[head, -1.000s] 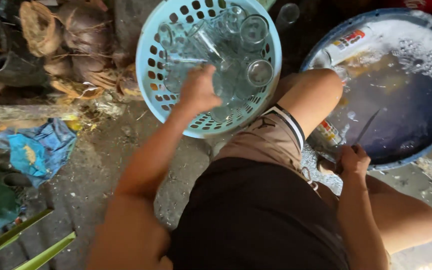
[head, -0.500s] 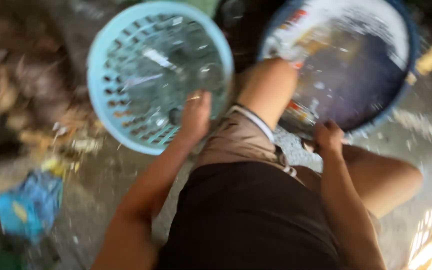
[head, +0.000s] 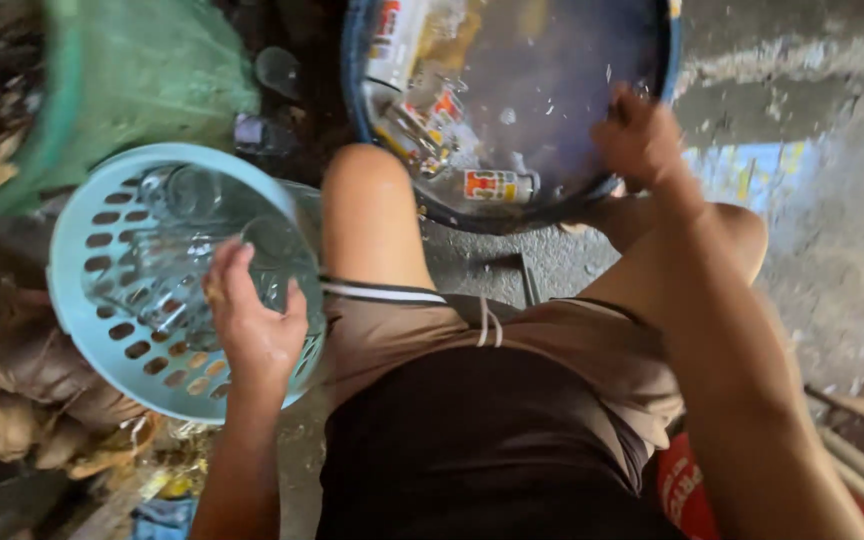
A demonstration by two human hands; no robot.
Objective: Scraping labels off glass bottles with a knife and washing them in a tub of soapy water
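The left hand [head: 252, 320] closes on a glass [head: 274, 255] over the blue basket [head: 82, 250], while the right hand [head: 642, 135] grips the dark basin [head: 552, 60] at its rim.

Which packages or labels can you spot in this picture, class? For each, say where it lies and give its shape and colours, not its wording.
Flat sachet: in the dark basin, near its front rim; rectangular, white with red and orange patches.
Strip of packets: along the basin's left inner wall; long, white with red and yellow print.
Red item with white print: bottom right, by the person's side; partly hidden, kind unclear.
No signs or screens in view.
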